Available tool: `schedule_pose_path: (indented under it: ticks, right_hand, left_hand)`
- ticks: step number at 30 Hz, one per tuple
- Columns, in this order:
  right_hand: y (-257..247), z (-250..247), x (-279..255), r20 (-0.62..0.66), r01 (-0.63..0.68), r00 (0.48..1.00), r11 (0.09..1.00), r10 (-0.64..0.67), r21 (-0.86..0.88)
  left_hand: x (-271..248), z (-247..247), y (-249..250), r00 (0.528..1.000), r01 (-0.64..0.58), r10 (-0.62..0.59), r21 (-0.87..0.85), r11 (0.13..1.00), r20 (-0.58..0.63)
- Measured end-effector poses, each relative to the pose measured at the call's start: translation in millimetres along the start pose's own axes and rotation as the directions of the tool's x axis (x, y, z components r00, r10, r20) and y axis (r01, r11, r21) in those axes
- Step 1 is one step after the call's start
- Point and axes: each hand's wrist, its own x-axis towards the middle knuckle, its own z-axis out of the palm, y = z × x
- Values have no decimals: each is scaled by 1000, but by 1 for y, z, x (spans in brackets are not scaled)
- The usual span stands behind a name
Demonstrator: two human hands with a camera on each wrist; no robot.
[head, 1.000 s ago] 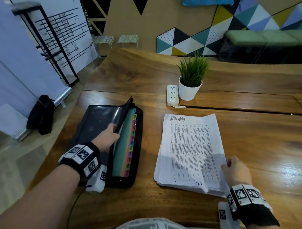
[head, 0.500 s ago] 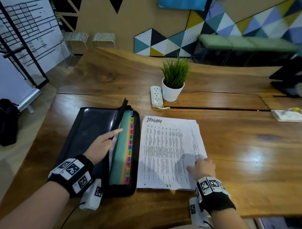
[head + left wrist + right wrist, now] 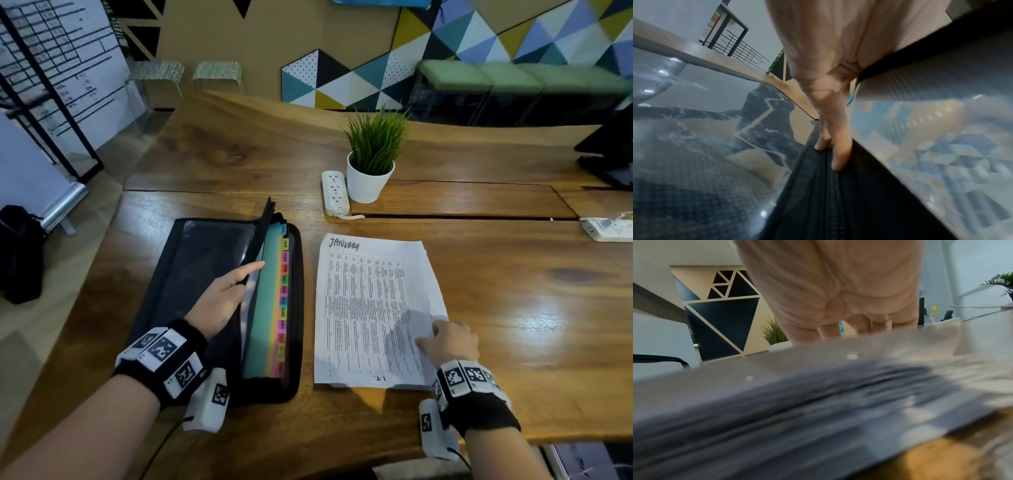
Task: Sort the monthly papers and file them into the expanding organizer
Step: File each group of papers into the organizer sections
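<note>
A long wooden table (image 3: pixel 479 291) stretches ahead of both hands, glossy with light glare to the right of the right hand. Beyond the hands, a wall panel (image 3: pixel 359 78) of coloured triangles backs a green bench (image 3: pixel 496 78). Two clear stools (image 3: pixel 185 73) stand far ahead of the left hand, with a whiteboard (image 3: pixel 51 68) on a black frame farther left over pale floor (image 3: pixel 27 325).
</note>
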Motion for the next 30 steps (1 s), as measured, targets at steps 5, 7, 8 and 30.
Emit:
schedule_pose_path:
  ticks: [5, 7, 8, 30]
  right_hand:
    - [1, 3, -10, -162, 107, 978, 986, -128, -130]
    - [0, 1, -15, -213, 169, 953, 962, -214, -213]
    - [-1, 0, -17, -223, 198, 941, 950, -253, -241]
    - [60, -84, -43, 34, 143, 969, 666, -246, 732]
  left_hand:
    - [3, 2, -2, 1000, 19, -19, -43, 999, 2]
    - [4, 4, -2, 1000, 13, -13, -43, 999, 2]
    - [4, 5, -1, 1000, 10, -10, -40, 999, -3]
    - [1, -19, -6, 997, 66, -67, -31, 997, -49]
